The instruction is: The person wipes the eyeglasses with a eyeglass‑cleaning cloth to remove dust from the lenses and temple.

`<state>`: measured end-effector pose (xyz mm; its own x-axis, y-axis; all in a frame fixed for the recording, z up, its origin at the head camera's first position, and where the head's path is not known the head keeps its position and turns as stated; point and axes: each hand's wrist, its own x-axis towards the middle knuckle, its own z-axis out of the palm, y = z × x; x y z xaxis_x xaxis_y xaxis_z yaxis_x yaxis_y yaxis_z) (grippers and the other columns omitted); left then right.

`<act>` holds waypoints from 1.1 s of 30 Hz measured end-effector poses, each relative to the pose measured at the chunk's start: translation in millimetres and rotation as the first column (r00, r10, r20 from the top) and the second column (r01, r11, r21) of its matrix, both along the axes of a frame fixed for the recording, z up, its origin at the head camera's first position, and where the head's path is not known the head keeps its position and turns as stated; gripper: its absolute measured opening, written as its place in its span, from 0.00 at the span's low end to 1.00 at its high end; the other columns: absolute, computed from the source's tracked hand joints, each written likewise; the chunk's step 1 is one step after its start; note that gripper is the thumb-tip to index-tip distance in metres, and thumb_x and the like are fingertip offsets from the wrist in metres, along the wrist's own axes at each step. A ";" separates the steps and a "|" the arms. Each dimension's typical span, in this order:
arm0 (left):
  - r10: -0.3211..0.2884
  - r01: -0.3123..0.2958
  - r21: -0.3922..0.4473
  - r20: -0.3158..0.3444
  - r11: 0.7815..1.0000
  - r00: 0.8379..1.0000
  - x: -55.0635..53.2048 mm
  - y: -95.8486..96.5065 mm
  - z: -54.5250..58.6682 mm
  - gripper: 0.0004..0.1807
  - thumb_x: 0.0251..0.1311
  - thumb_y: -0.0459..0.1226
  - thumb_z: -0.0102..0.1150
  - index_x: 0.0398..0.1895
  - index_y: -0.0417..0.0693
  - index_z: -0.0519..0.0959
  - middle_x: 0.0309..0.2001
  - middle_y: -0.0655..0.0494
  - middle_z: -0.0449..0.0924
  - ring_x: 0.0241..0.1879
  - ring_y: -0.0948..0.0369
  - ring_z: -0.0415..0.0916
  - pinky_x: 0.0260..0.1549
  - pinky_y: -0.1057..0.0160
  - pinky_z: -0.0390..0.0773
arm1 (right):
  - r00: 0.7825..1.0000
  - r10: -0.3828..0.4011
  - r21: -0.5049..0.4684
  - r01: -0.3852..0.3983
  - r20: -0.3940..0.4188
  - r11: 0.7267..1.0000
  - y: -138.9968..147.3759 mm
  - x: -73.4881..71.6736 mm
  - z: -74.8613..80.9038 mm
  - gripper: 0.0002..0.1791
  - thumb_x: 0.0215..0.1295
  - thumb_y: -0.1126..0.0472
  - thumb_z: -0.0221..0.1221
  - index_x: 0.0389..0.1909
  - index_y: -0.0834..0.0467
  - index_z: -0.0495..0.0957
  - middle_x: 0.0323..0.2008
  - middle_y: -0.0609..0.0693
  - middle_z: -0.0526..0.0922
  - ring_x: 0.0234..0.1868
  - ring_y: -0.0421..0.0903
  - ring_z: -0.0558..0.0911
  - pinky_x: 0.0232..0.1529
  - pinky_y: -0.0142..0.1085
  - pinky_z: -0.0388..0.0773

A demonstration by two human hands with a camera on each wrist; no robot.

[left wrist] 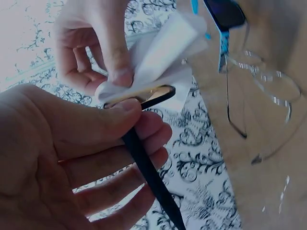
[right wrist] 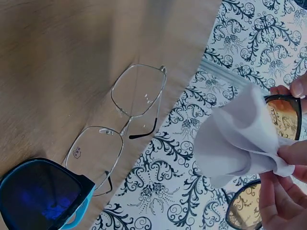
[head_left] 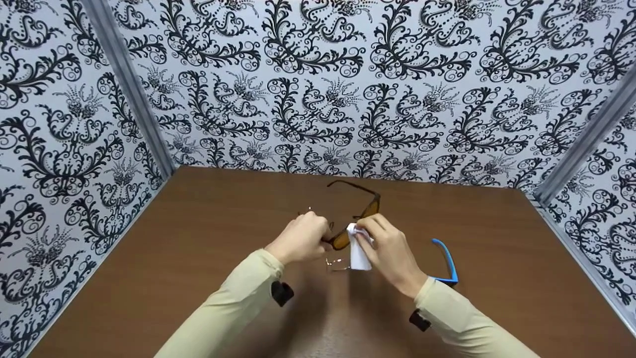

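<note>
Dark-framed sunglasses with amber lenses (head_left: 341, 240) are held up above the table between both hands. My left hand (head_left: 304, 237) pinches the frame near one hinge, thumb on top, and a dark temple arm (left wrist: 151, 172) runs down past its fingers in the left wrist view. A white cloth (head_left: 359, 251) is pinched by my right hand (head_left: 390, 248) against the frame between the two lenses. Folds of the cloth (right wrist: 235, 139) cover part of the near lens in the right wrist view. The other temple arm (head_left: 354, 185) sticks out toward the back wall.
Wire-rimmed clear glasses (right wrist: 127, 123) lie on the brown table (head_left: 223, 199) below the hands. Beside them, to the right, are blue-armed glasses (head_left: 451, 263) with dark lenses (right wrist: 43, 194). Patterned white-and-black walls (head_left: 318, 109) enclose the table at the back and sides.
</note>
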<state>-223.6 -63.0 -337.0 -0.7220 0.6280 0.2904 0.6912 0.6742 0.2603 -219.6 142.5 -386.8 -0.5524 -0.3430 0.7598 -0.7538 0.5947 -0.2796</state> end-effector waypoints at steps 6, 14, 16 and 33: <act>-0.076 0.058 0.098 0.190 0.993 0.979 0.4 4.4 -2.2 0.05 0.50 0.28 0.68 0.19 0.41 0.85 0.17 0.57 0.80 0.17 0.67 0.65 0.21 0.65 0.70 | 1.000 0.026 -0.018 -0.026 -0.008 1.000 3.3 -1.0 1.7 0.10 0.56 0.72 0.66 0.38 0.58 0.80 0.37 0.48 0.78 0.37 0.42 0.81 0.37 0.35 0.80; -0.071 0.044 0.138 0.193 0.989 0.979 0.6 11.3 1.8 0.06 0.51 0.28 0.66 0.19 0.41 0.85 0.14 0.59 0.77 0.15 0.67 0.65 0.19 0.66 0.66 | 0.997 0.049 -0.044 -0.052 -0.061 0.998 5.7 -4.3 7.1 0.11 0.57 0.73 0.65 0.39 0.59 0.79 0.38 0.49 0.78 0.39 0.42 0.80 0.40 0.34 0.79; -0.061 0.037 0.155 0.152 0.987 0.986 0.7 14.0 2.5 0.07 0.51 0.28 0.65 0.18 0.42 0.84 0.14 0.59 0.76 0.16 0.66 0.65 0.20 0.64 0.67 | 0.994 0.061 -0.045 -0.066 -0.092 0.997 4.8 -3.9 8.0 0.11 0.56 0.74 0.65 0.39 0.60 0.80 0.38 0.50 0.78 0.38 0.43 0.80 0.39 0.34 0.79; -0.056 0.043 0.200 0.057 0.979 0.997 4.7 22.6 3.0 0.08 0.47 0.25 0.59 0.16 0.44 0.77 0.14 0.63 0.68 0.18 0.64 0.65 0.20 0.64 0.67 | 0.993 0.058 0.122 -0.046 -0.099 0.991 26.2 2.5 11.0 0.12 0.51 0.73 0.68 0.36 0.60 0.80 0.36 0.51 0.79 0.34 0.45 0.81 0.35 0.36 0.80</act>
